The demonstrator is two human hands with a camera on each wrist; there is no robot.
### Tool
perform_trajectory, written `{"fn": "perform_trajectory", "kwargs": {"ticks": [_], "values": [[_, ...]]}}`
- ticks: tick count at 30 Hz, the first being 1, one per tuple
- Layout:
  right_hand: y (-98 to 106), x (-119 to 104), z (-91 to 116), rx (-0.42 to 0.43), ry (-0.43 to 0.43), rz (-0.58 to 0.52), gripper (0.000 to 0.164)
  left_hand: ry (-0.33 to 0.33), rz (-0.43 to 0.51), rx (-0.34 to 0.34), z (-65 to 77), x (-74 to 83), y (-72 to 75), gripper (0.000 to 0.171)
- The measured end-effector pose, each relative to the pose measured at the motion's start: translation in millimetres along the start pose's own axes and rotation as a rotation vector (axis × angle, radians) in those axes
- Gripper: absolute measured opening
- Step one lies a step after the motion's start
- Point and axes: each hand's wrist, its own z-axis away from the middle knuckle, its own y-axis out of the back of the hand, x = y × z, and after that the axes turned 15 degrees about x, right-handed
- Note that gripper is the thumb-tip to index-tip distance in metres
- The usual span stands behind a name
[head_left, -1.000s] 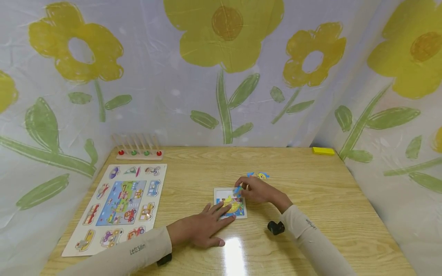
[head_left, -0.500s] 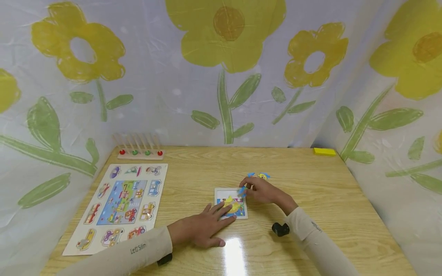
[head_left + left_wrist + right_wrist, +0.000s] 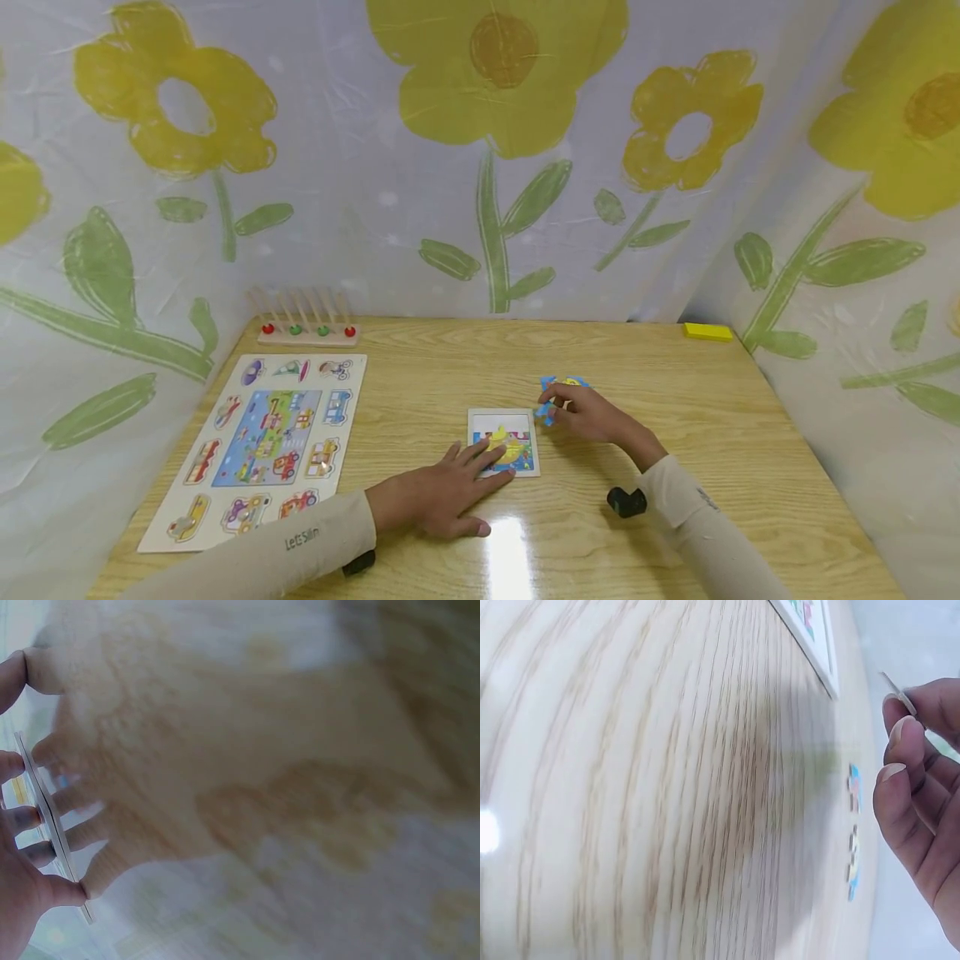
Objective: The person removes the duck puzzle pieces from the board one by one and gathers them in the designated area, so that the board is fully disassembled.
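Observation:
A small jigsaw puzzle piece (image 3: 544,413), mostly blue, is pinched between the thumb and fingers of my right hand (image 3: 588,415). Thin and edge-on, that piece (image 3: 900,694) shows above the table in the right wrist view. My left hand (image 3: 450,493) lies with fingers spread on the lower part of a white-framed puzzle tray (image 3: 537,442). Yellow and blue pieces fill the tray's near part, partly covered by the fingers; its far part shows bare white. Just behind my right hand lie loose pieces, one blue and red (image 3: 855,787), the other blue and yellow (image 3: 853,866).
At the left lies a large vehicle puzzle board (image 3: 341,458), partly under the left sleeve. A peg stand (image 3: 309,338) with red and green beads is at the back left. A yellow block (image 3: 707,332) sits at the back right. Flower-printed cloth (image 3: 360,167) surrounds the table.
My right hand has moved right, away from the tray's upper right corner towards the loose pieces, still holding the puzzle piece. The left hand has stayed on the tray.

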Motion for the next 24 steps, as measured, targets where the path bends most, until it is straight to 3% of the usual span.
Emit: {"fn": "perform_trajectory", "kwargs": {"ticks": [12,24], "values": [[18.4,14.7,8.3,0.028,-0.097,-0.04,0.034,0.018,-0.003,-0.023,-0.4,1.0,2.0,0.075],[37.4,38.8,17.2,0.085,-0.13,-0.044,0.03,0.024,0.005,-0.026,-0.4,1.5,1.3,0.075]]}}
